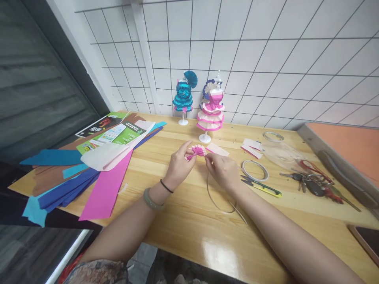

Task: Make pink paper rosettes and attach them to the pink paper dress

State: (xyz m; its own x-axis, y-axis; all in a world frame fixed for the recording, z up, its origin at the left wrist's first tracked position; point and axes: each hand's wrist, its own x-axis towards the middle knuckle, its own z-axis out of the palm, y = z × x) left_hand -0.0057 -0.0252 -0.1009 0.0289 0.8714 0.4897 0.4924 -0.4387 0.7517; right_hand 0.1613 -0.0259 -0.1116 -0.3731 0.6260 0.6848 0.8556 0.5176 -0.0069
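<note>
A small pleated paper fan [197, 150], pink and white, is held up above the table between my two hands. My left hand [181, 161] grips its left side, thumb and fingers closed on the folds. At the fan's right edge, my right hand [222, 167] is closed in a pinch; its fingertips partly hide that edge. A thin pale strip [211, 193] curls from below my right hand onto the table. Just behind lies a white paper piece with a pink edge [217, 149]. Yellow-and-black snips [262, 186] and a tape roll [255, 170] lie right of my right hand.
Two paper-dressed mannequin stands, one teal [183, 96] and one pink and white [211, 112], stand near the tiled wall, with a blue-and-white one partly hidden behind. Coloured paper sheets [106, 185] spread left. Keys [314, 186], another tape roll [273, 136] and a phone [367, 240] lie right.
</note>
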